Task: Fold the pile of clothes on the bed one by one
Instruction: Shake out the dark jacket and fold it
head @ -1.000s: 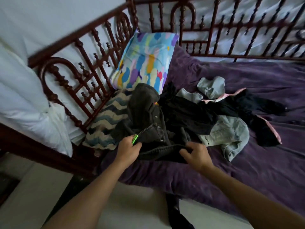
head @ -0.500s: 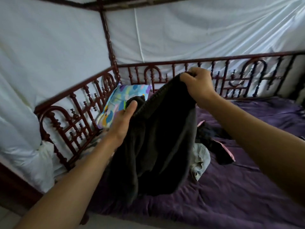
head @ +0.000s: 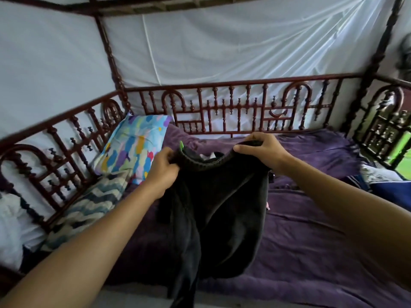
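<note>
A dark grey garment with a ribbed waistband hangs in the air over the purple bed. My left hand grips the waistband's left end, where a small green tag sticks up. My right hand grips the waistband's right end, a little higher. The cloth drops down past the bed's front edge. The hanging garment hides most of the clothes pile; only a pale scrap shows above the waistband.
A colourful pillow leans in the back left corner, with a zigzag-patterned cushion below it. Dark red carved wooden railings enclose the bed, and white netting hangs behind. Blue and white cloth lies at the right.
The garment was picked off the pile and lifted. Since half a second ago both hands have come lower and level, and the waistband now stretches between them.
</note>
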{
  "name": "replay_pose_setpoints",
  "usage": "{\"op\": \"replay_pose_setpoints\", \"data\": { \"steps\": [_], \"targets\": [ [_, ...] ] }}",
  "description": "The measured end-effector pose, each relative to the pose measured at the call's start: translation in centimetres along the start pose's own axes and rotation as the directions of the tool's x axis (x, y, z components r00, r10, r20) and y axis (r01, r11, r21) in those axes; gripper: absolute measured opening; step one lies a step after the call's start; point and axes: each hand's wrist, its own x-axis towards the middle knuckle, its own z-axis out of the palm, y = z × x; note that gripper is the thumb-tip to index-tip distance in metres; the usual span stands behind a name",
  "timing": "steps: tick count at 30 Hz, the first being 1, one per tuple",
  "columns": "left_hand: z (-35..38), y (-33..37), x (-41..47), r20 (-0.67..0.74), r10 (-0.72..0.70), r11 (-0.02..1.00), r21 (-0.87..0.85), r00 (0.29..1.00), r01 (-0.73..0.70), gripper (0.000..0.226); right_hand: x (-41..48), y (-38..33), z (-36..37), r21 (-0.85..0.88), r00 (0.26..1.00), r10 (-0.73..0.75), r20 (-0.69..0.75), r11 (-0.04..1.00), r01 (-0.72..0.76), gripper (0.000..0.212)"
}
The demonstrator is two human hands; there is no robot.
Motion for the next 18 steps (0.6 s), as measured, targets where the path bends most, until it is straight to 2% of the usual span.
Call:
{"op": "replay_pose_setpoints", "data": {
  "steps": [2, 4, 6, 7, 9, 12, 15, 18],
  "targets": [
    [-0.2, 2.9, 0.4, -0.036, -0.079, 0.984, -0.16, 0.996, 0.072, 0.024, 0.2, 0.4, -1.5, 0.102, 0.996, -0.053, -0.073, 0.993, 0.06, 0.061],
    [-1.1, 6.2, 1.0, -0.065, -0.099, 0.943, -0.325, 0.993, 0.072, 0.025, 0.6, 1.0, -2.6, 0.239, 0.993, -0.059, -0.099, 0.968, 0.081, 0.072],
    [-2.2, 9.7, 1.5, -0.09, -0.069, 0.9, -0.435, 0.994, 0.023, 0.023, 0.8, 1.9, -2.4, 0.333, 0.999, -0.019, 0.032, 0.943, 0.007, 0.079],
    [-2.7, 11.3, 1.6, -0.102, -0.034, 0.888, -0.46, 0.994, -0.016, 0.023, 0.8, 2.5, -1.5, 0.335, 0.99, 0.025, 0.14, 0.94, -0.071, 0.076],
    [-3.7, 13.9, 1.8, -0.111, 0.042, 0.878, -0.471, 0.993, -0.089, 0.021, 0.4, 3.7, 1.4, 0.233, 0.932, 0.138, 0.336, 0.946, -0.224, 0.064],
    [-5.4, 15.7, 1.8, -0.092, 0.073, 0.888, -0.448, 0.993, -0.106, 0.021, -0.1, 4.4, 6.0, 0.128, 0.848, 0.223, 0.481, 0.939, -0.319, 0.061],
    [-6.7, 15.4, 1.9, -0.05, 0.067, 0.893, -0.443, 0.996, -0.082, 0.019, 0.6, 4.0, 9.0, 0.121, 0.846, 0.212, 0.49, 0.944, -0.307, 0.052],
    [-8.2, 14.2, 2.5, -0.023, 0.105, 0.918, -0.382, 0.994, -0.106, 0.01, 2.5, 3.1, 9.6, 0.264, 0.906, 0.176, 0.385, 0.92, -0.291, 0.02]
  ]
}}
